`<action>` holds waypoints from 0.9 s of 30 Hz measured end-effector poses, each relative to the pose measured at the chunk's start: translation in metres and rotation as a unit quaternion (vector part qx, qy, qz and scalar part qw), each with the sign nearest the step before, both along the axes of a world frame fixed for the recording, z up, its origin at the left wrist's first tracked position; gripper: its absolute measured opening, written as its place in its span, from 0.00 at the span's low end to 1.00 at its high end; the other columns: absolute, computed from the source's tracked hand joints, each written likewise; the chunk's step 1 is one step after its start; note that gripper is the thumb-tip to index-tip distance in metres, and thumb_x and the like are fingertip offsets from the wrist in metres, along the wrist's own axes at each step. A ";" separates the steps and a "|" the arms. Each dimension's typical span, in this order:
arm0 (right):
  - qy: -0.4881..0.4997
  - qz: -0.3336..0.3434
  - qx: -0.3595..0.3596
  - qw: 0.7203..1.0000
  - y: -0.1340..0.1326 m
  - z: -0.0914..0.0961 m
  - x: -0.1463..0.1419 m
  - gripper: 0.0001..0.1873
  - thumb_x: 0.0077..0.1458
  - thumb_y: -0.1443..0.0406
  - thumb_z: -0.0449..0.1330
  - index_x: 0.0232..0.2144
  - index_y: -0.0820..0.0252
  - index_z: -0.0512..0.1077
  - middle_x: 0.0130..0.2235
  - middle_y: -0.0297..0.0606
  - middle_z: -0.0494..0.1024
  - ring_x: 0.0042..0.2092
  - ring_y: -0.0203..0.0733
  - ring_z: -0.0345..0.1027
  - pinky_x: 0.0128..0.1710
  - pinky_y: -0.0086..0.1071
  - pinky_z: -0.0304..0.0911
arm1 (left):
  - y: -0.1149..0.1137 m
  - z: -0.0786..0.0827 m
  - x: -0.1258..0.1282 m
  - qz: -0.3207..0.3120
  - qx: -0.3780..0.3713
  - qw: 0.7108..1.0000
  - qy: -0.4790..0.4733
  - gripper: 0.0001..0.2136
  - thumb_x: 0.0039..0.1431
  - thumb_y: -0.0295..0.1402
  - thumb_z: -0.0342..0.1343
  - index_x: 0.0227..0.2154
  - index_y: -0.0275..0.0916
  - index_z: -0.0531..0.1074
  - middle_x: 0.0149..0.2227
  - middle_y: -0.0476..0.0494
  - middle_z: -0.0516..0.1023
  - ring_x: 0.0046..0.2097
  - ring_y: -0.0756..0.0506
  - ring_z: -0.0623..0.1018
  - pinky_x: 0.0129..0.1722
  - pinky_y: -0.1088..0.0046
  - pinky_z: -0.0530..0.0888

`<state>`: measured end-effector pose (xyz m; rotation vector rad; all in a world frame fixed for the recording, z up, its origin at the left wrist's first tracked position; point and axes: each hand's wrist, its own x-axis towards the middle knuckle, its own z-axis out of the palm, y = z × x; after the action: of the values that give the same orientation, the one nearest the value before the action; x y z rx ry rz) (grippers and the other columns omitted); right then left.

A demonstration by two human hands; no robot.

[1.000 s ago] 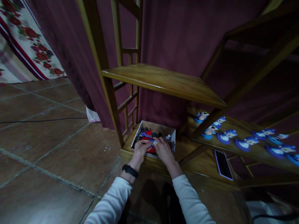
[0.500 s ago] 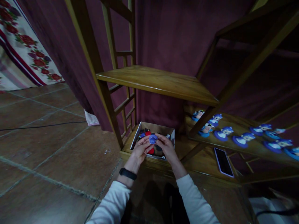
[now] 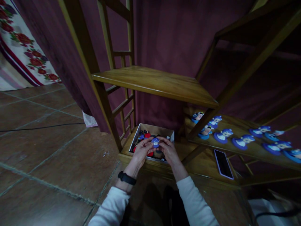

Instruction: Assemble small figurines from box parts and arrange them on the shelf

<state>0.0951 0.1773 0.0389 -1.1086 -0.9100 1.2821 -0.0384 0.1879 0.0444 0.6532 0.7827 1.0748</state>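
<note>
A small purple figurine with a pale front is held between both hands, above a cardboard box. My left hand grips its left side with thumb and fingers. On the other side, the fingers of my right hand pinch it too. Inside the box lie several small red, blue and dark pieces, partly hidden by my hands. To the right, several purple-and-white figurines on round bases stand on a shelf, along with some light-blue ones.
A wooden shelf board juts out above the box. The phone lies on the lower ledge at right. Slanting wooden posts frame the unit, with a dark curtain behind. A thin cable crosses the tiled floor at left.
The figurine has been turned in my fingers, so its pale front now shows below the purple top. Both hands stay over the box. The view has shifted slightly.
</note>
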 end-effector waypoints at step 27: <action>-0.122 0.047 0.097 0.987 0.002 -0.002 0.003 0.16 0.41 0.62 0.62 0.37 0.55 0.72 0.39 0.34 0.75 0.40 0.40 0.68 0.43 0.36 0.62 | 0.005 0.002 -0.003 -0.001 0.140 0.987 0.079 0.23 0.39 0.29 0.64 0.42 0.35 0.69 0.28 0.48 0.76 0.30 0.51 0.74 0.33 0.74 0.72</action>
<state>0.0981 0.1796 0.0369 -1.0936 -1.2559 1.1215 -0.0414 0.1930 0.0461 0.9867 0.7720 1.1533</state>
